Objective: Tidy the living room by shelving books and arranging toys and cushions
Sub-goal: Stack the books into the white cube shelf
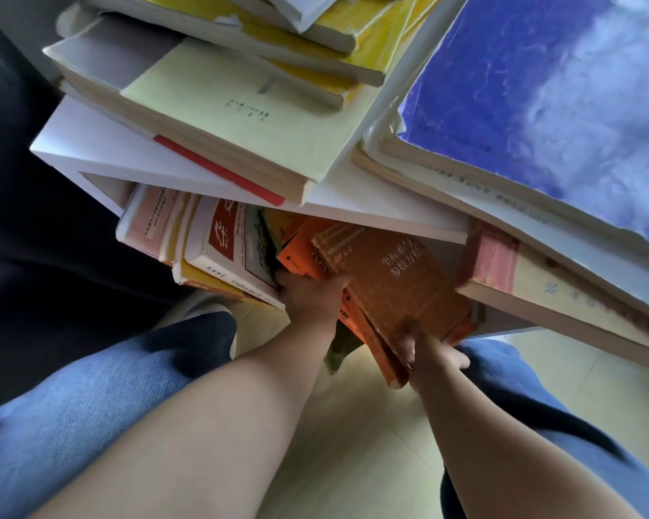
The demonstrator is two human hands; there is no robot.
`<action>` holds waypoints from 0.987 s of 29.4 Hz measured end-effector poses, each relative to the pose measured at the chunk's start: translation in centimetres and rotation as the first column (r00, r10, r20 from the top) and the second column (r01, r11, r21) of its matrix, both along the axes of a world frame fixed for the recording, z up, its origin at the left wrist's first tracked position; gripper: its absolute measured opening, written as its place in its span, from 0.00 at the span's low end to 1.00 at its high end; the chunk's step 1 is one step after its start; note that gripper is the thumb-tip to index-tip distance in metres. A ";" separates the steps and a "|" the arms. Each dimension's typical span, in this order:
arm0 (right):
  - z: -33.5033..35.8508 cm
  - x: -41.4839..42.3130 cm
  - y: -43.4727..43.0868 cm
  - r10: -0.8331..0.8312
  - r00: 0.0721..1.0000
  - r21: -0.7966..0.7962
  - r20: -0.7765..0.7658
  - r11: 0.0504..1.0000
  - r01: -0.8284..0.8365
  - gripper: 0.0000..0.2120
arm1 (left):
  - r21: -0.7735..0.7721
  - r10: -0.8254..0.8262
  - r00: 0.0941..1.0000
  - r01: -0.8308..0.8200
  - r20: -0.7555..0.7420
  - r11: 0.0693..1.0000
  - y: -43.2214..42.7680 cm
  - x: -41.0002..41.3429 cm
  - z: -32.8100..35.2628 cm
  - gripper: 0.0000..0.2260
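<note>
Head view: the right hand [429, 355] grips the lower corner of an orange-brown book [398, 282], fingers clamped on its edge, the book tilted half inside the lower compartment of the white shelf [371, 209]. The left hand [311, 295] presses between that book and the leaning white-and-red book [233, 252]; its fingers are hidden, so I cannot tell their state. A pale yellow book [240, 118] lies above.

Pale wood-look floor [356, 436], white shelf unit [102, 151], perhaps a dark sofa [23, 204] alongside.
</note>
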State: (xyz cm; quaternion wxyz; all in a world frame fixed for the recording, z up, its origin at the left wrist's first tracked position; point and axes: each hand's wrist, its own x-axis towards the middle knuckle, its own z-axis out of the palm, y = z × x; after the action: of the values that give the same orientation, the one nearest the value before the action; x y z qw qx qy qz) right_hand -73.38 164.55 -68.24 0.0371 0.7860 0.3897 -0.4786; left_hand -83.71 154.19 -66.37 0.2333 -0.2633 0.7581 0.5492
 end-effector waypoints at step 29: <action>0.8 -1.9 -2.7 0.244 0.904 -0.127 -0.351 0.944 -0.304 0.24 | 0.154 -0.056 0.991 0.037 0.118 0.987 -1.4 -0.7 -0.4 0.37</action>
State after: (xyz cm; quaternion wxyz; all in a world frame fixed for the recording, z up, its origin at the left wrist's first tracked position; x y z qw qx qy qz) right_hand -75.26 161.89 -67.46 0.1088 0.6252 0.4526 -0.6265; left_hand -84.40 152.78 -66.82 0.3113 -0.2600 0.7044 0.5826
